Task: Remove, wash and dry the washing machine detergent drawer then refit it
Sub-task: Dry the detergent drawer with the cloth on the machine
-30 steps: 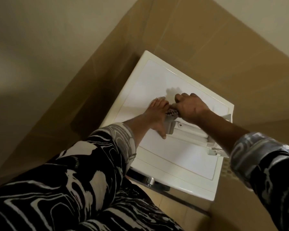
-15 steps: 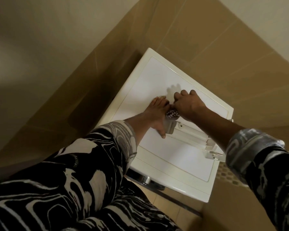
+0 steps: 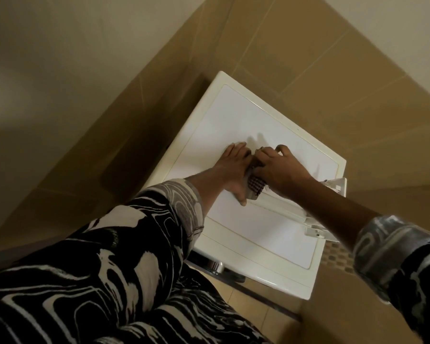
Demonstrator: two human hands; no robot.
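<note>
Drawer: the drawer (image 3: 281, 208) is out of the machine and lies on the washing machine's top (image 3: 233, 115), running from the middle of that top toward 4 o'clock, its front panel overhanging the edge.
Cloth: a checked cloth (image 3: 255, 186) is bunched over the drawer's inner end.
Right hand: the right hand (image 3: 281, 170), at 2 o'clock of the cloth, grips it and presses it onto the drawer.
Left hand: the left hand (image 3: 233, 167), at 9 o'clock of the cloth, lies flat with fingers straight, steadying that end; the two hands touch.
Change: more cloth shows between the hands than a second ago, and it has slid lower over the end.
Meaning: probably mid-drying; refitting remains.
Surroundings: tan wall tiles (image 3: 308, 45) at 12 o'clock.
</note>
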